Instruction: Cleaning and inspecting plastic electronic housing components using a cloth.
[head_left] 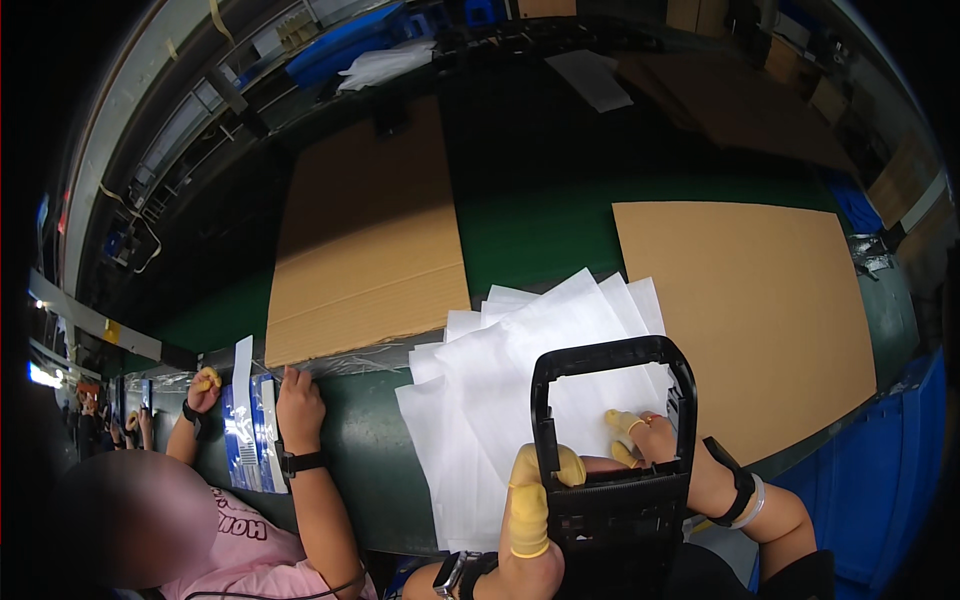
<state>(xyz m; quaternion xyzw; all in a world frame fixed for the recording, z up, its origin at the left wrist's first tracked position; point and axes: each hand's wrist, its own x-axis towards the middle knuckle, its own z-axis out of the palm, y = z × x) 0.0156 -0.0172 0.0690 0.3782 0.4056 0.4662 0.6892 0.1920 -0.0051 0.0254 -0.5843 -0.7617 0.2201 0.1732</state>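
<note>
You are working at a long green worktop [530, 230] that is carrying two flat cardboard sheets, one [365, 235] lying to your left and one [745, 320] to your right, likely serving as clean lay-down pads. Between them, a fanned stack of white foam sheets [500, 400] is overhanging the near edge, so single sheets are peeling off easily. You are holding a black plastic frame [612, 450] upright over that stack. Your left hand [535, 505] is bracing its lower left side, thumb in a yellow finger cot pressing the rim, its grip closed on the frame. Your right hand [650, 440] is reaching through the frame's opening, fingertips touching a white sheet; whether that grip is pinching it I cannot tell. To your left, a co-worker's hands [300, 405] are resting on a blue-and-white packet [250, 430].
</note>
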